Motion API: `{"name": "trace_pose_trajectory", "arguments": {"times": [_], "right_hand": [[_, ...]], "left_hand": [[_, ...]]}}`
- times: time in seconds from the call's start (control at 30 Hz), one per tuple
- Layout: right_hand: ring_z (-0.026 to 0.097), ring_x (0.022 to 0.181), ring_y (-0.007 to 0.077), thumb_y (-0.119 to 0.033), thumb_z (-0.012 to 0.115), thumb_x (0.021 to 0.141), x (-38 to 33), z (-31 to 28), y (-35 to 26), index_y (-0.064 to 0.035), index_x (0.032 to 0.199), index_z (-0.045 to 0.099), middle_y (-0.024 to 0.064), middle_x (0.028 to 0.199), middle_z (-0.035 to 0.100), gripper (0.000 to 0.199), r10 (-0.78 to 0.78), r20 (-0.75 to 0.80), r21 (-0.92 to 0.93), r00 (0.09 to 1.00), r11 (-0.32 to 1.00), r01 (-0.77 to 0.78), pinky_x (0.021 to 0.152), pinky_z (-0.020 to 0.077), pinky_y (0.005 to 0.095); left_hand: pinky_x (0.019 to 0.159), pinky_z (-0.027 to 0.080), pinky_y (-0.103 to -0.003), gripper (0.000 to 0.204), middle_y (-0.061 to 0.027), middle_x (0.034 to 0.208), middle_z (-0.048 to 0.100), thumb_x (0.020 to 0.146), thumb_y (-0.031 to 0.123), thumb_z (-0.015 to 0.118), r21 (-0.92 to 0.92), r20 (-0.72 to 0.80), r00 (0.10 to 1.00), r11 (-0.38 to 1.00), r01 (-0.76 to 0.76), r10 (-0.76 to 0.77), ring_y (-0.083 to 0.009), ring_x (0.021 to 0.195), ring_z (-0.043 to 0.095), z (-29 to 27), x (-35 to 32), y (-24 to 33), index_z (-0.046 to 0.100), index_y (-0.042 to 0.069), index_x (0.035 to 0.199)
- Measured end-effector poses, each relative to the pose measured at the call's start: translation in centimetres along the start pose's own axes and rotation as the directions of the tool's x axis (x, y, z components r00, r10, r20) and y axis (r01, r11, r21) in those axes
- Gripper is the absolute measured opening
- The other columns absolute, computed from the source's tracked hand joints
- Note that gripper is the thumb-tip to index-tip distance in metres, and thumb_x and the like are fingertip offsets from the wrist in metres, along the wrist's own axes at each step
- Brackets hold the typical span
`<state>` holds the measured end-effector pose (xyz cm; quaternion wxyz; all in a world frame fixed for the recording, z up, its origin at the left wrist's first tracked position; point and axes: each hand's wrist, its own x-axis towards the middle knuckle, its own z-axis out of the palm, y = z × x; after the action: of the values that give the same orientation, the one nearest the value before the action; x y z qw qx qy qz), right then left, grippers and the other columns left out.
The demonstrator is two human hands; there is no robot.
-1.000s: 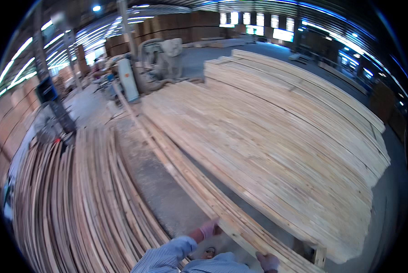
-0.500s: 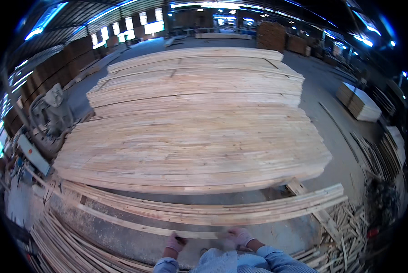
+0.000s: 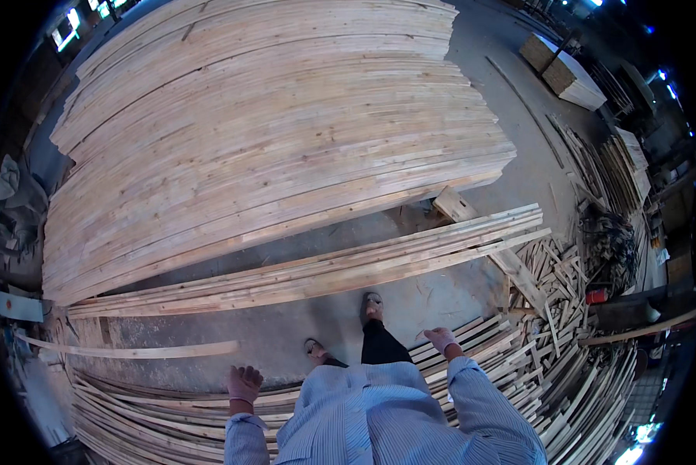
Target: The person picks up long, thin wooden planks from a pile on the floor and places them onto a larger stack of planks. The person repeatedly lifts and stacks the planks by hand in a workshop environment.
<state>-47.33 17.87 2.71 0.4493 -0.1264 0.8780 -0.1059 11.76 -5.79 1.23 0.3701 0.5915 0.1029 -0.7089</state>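
A single pale wooden strip [image 3: 154, 351] reaches in from the left edge of the work area. Its free end lies just above my left hand [image 3: 245, 384], with a small gap between them. That hand wears a light pinkish glove; its fingers are raised and loosely apart, with nothing seen in them. My right hand [image 3: 441, 339], gloved alike, is held out over the right side with fingers extended and holds nothing visible. Beyond both hands lies a small bundle of long strips [image 3: 324, 273], resting at its right on a wooden crosspiece [image 3: 518, 279].
A large layered stack of pale boards [image 3: 286, 147] fills the far side. Around my legs and behind them lie several long strips [image 3: 154, 422]. Scrap sticks [image 3: 553, 287] are heaped at the right, near a red object [image 3: 597, 296]. A block of stacked panels [image 3: 565, 74] stands farther right.
My view has tipped downward and turned. Both hands have moved apart, and the single strip's end, earlier between them, now lies left, clear of both hands.
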Motion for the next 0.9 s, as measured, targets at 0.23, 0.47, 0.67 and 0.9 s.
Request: {"name": "trace_pose_trajectory", "arguments": {"times": [0.23, 0.47, 0.67, 0.9], "right_hand": [[0.067, 0.102, 0.0331, -0.047, 0.062, 0.083, 13.2, -0.6, -1.8, 0.0018, 0.113, 0.068, 0.0196, 0.106, 0.071, 0.057, 0.004, 0.139, -0.066, 0.99, 0.998, 0.005, 0.091, 0.0492, 0.0405], [0.061, 0.115, 0.0303, -0.05, 0.058, 0.087, 26.2, -1.6, -10.8, -0.0091, 0.119, 0.066, 0.0186, 0.122, 0.065, 0.052, -0.249, 0.338, -0.641, 0.908, 0.645, 0.416, 0.097, 0.0481, 0.0424], [0.063, 0.109, 0.0284, -0.045, 0.064, 0.084, 32.5, -0.4, -19.4, -0.0083, 0.118, 0.062, 0.0158, 0.116, 0.065, 0.05, -0.387, 0.449, -0.779, 0.806, 0.274, 0.565, 0.09, 0.0475, 0.044], [0.058, 0.112, 0.0261, -0.042, 0.066, 0.083, 37.3, 4.2, -17.0, -0.0109, 0.126, 0.052, 0.0077, 0.119, 0.06, 0.055, -0.538, 0.345, -0.866, 0.769, 0.132, 0.482, 0.09, 0.0457, 0.0423]], "left_hand": [[0.05, 0.027, -0.035, 0.036, -0.0033, 0.06, 0.03, 0.096, 0.039, 0.046, 0.043, -0.022, 0.973, 0.972, 0.229, -0.228, -0.0212, 0.053, 0.035, -1.5, -5.7, -11.6, 0.037, 0.018, 0.069], [0.054, 0.041, -0.04, 0.027, -0.0029, 0.066, 0.041, 0.099, 0.032, 0.045, 0.047, -0.245, 0.957, 0.984, 0.174, -0.158, -0.0203, 0.06, 0.047, -2.7, -12.2, -22.1, 0.042, 0.014, 0.078], [0.083, 0.054, -0.04, 0.044, -0.0189, 0.117, 0.063, 0.099, 0.034, 0.048, 0.222, -0.546, 0.836, 0.952, 0.212, -0.059, -0.0308, 0.095, 0.065, 6.9, -17.8, -25.6, 0.05, -0.001, 0.125], [0.09, 0.053, -0.04, 0.055, -0.0178, 0.12, 0.065, 0.095, 0.038, 0.055, 0.189, -0.604, 0.793, 0.955, 0.23, -0.072, -0.0283, 0.101, 0.065, 6.3, -20.2, -29.8, 0.051, -0.003, 0.132]]}}
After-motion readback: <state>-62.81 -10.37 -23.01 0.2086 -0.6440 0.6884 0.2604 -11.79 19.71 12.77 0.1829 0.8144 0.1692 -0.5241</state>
